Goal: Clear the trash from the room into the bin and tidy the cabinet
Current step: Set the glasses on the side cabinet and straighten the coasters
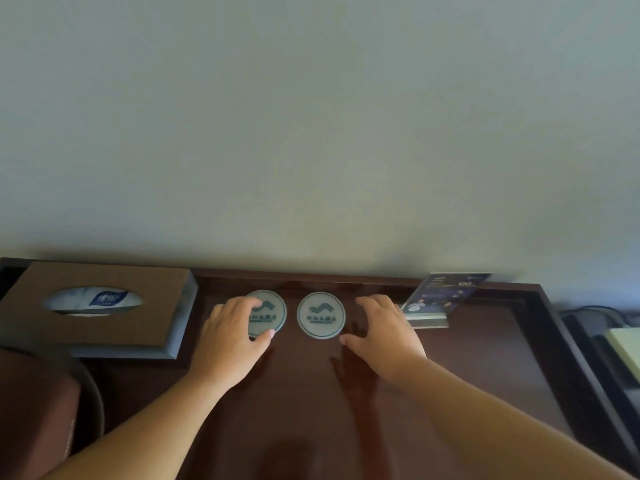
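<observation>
Two round white coasters with green logos lie side by side near the back of the dark wooden cabinet top point(311, 393). My left hand point(232, 336) covers the left part of the left coaster point(272, 313), fingers over its top and thumb at its lower edge. The right coaster point(321, 315) lies bare. My right hand point(379, 332) hovers just right of it, fingers spread and curved, thumb pointing toward the coaster, holding nothing.
A brown tissue box point(100, 303) with a white tissue pack stands at the back left. A dark leaflet in a clear stand point(440, 299) leans at the back right. A brown rounded object point(34, 403) sits at the lower left. Pale items point(623, 344) lie beyond the right edge.
</observation>
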### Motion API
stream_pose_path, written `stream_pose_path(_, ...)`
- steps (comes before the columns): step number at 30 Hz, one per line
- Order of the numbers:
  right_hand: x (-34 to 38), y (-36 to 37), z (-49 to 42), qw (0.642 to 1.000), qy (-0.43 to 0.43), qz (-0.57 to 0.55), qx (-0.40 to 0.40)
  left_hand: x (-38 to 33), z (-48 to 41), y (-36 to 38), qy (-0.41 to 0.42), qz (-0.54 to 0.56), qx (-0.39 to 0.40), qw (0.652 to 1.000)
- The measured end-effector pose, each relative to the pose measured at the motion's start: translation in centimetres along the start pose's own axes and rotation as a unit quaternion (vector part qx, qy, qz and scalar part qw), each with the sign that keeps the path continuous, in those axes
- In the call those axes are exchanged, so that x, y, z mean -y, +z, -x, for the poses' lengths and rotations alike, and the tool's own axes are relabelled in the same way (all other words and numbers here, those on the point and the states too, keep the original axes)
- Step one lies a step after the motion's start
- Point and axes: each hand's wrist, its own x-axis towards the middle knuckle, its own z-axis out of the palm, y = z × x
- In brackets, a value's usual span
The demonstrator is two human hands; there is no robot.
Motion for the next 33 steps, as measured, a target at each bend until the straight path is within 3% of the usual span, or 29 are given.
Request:
stream_pose_path(8, -4.5, -6.6, 5.4, 0.998, 0.023, -0.018, -0.059, -7.9, 2.3, 0.1, 0.054, 0.121, 0.044, 0.990)
stream_pose_path(15, -9.7, -11.6, 12.2, 0.986, 0.022, -0.076, -0.149, -12.9, 6.6, 0.4, 0.038, 0.171, 0.014, 0.984)
stream_pose_path(22, -15.9, -13.8, 20.6, 0.975, 0.057, -0.099, -0.190, -16.7, 13.2, 1.9, 0.006, 0.203, 0.028, 0.979)
stream_pose_path(28, -20.8, -12.5, 26.2, 0.965, 0.093, -0.169, -0.178, -18.9, 18.5, 2.5, -0.039, 0.311, 0.043, 0.949)
stream_pose_path(33, -22.7, -8.3, 28.8, 0.957, 0.117, -0.228, -0.136, -17.8, 23.3, 4.2, -0.050, 0.333, 0.054, 0.940)
